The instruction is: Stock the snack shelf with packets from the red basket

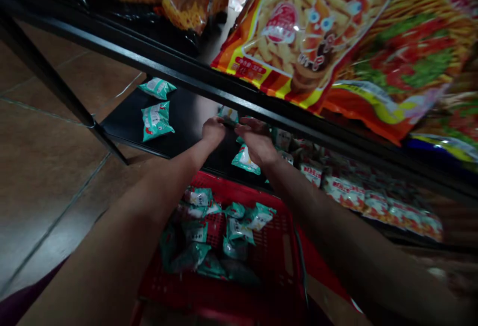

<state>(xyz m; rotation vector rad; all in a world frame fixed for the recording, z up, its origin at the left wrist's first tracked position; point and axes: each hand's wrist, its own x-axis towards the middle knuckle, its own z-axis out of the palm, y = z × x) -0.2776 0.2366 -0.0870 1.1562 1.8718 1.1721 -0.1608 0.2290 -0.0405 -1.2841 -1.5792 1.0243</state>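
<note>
On the black lower shelf [188, 117], a small teal snack bag [228, 114] stands between my two hands, under the upper shelf's edge. My left hand [214, 131] is closed, its fingertips at the bag's left edge. From the other side my right hand [257, 139] reaches in with its fingers stretched out toward the bag; whether they touch it cannot be made out. Another teal bag [246, 159] lies just below my right hand. Two more teal bags lie at the shelf's left end, one being the nearer bag [156, 121]. Beneath my forearms, a red basket [276, 276] holds several teal bags.
Above my hands runs the upper shelf's black front rail [157, 69], with a large orange cracker bag [302, 32] hanging over it. Rows of white-and-red snack packs [347, 191] fill the lower shelf at right. A black shelf post [56, 79] stands at left over the tiled floor.
</note>
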